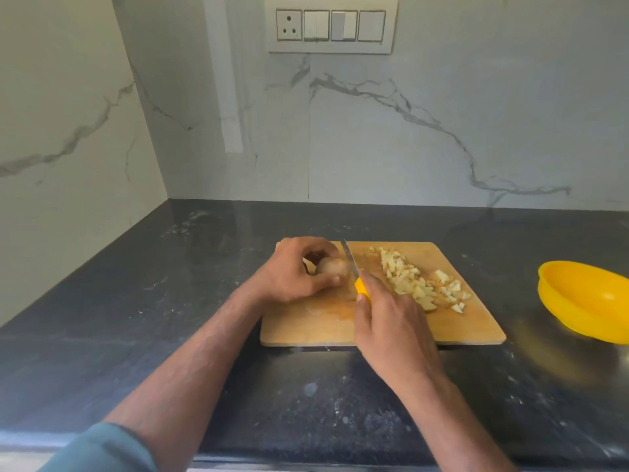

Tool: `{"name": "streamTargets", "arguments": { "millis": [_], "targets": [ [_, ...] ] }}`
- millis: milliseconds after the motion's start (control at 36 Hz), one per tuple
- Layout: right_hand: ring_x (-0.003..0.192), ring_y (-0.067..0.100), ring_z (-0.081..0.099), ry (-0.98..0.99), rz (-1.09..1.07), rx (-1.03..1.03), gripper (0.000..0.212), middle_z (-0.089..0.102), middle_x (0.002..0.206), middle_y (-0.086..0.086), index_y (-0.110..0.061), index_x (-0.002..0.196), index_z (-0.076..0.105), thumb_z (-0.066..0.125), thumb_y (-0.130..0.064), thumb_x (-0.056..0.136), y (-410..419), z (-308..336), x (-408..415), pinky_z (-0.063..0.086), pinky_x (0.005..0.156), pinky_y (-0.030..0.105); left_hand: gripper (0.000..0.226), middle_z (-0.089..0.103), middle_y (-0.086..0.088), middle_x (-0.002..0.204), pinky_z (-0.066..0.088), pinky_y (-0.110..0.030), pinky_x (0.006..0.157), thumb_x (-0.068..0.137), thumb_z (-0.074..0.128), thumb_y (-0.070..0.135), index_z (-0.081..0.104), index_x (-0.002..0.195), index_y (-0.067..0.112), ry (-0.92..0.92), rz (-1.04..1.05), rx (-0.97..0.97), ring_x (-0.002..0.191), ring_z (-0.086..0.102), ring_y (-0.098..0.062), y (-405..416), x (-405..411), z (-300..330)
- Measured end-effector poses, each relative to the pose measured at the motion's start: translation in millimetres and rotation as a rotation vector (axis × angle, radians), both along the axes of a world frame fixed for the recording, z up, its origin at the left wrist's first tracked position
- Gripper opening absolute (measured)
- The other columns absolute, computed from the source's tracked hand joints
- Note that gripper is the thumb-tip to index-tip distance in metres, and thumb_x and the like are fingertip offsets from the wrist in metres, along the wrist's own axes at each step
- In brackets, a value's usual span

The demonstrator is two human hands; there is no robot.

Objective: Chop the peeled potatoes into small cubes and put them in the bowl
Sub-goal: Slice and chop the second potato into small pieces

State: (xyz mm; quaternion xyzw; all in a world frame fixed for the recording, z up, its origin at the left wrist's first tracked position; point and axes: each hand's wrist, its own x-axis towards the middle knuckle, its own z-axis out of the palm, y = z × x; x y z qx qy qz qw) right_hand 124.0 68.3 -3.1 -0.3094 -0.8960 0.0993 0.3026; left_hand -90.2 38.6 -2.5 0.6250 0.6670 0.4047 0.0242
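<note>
A white marble-patterned wall [408, 131] rises behind a dark stone counter [136, 318] and turns a corner at the left. High on the wall sits a switch panel [331, 24] with one socket and three switches.

A wooden cutting board [469, 321] lies flat on the counter, near the middle. To its right, apart from the board and partly cut off by the picture's edge, a yellow bowl [585, 301] stands on the counter; nothing shows inside the part that can be seen.

Both forearms reach in from the bottom edge, the left one coming out of a grey-blue sleeve [102, 451]. The left hand [292, 270] is over the far left part of the board, fingers curled round a peeled potato [332, 267] and holding it down. The right hand [391, 321] grips the yellow handle of a knife [350, 258]; the blade points away from the person and stands just at the potato's right side, touching it or nearly so.

A heap of small potato pieces [408, 281] lies on the right half of the board, with a few loose ones strewn at its right edge.
</note>
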Motion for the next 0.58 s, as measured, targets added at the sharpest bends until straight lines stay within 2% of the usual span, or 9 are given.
{"name": "streamTargets", "arguments": {
  "millis": [83,139,222,306,417,583],
  "targets": [
    [0.059,0.012,0.042,0.044,0.030,-0.007,0.042,0.069,0.075,0.003,-0.015,0.143,0.053,0.049,-0.024,0.101,0.9,-0.2,-0.1,0.035,0.061,0.023,0.040,0.070,0.009,0.105,0.053,-0.018,0.070,0.077,0.089,0.028,0.073,0.113,0.022,0.003,-0.032,-0.005,0.096,0.066,-0.006,-0.6,-0.2,-0.3],
    [0.064,0.015,0.051,0.066,0.047,-0.027,0.044,0.071,0.081,0.003,-0.017,0.145,0.050,0.047,-0.026,0.102,1.3,-0.1,-0.1,0.039,0.063,0.024,0.042,0.069,0.009,0.102,0.055,-0.023,0.070,0.073,0.092,0.030,0.075,0.111,0.023,0.000,-0.028,-0.002,0.093,0.066,-0.006,0.1,-1.5,-0.6],
    [0.074,0.020,0.064,0.063,0.056,-0.005,0.044,0.072,0.084,0.002,-0.017,0.145,0.049,0.046,-0.027,0.103,0.5,0.0,-1.9,0.042,0.064,0.027,0.043,0.067,0.010,0.093,0.051,-0.018,0.068,0.067,0.096,0.031,0.078,0.105,0.021,-0.008,-0.023,0.020,0.084,0.065,-0.004,2.0,-2.0,-0.1],
    [0.074,0.019,0.065,0.057,0.045,0.008,0.044,0.072,0.085,0.002,-0.018,0.146,0.048,0.045,-0.028,0.103,1.2,-0.3,-3.6,0.036,0.062,0.025,0.042,0.065,0.014,0.090,0.046,-0.012,0.068,0.065,0.096,0.033,0.078,0.101,0.021,0.012,-0.026,0.032,0.083,0.062,-0.002,2.8,-0.2,0.4],
    [0.073,0.019,0.066,0.013,0.038,-0.003,0.045,0.071,0.083,0.001,-0.019,0.147,0.047,0.044,-0.030,0.103,1.8,-2.3,-5.6,0.052,0.068,0.032,0.043,0.064,0.014,0.092,0.056,-0.028,0.073,0.067,0.095,0.038,0.078,0.102,0.022,0.032,-0.019,0.019,0.088,0.064,-0.006,1.6,2.2,0.3],
    [0.077,0.019,0.066,0.022,0.050,-0.023,0.046,0.071,0.085,0.001,-0.021,0.149,0.043,0.043,-0.031,0.104,2.0,-0.2,-6.4,0.053,0.071,0.031,0.050,0.065,0.010,0.093,0.059,-0.037,0.075,0.068,0.095,0.034,0.076,0.111,0.018,0.042,-0.030,0.020,0.085,0.066,-0.011,-0.5,4.9,3.7]
  ]
}}
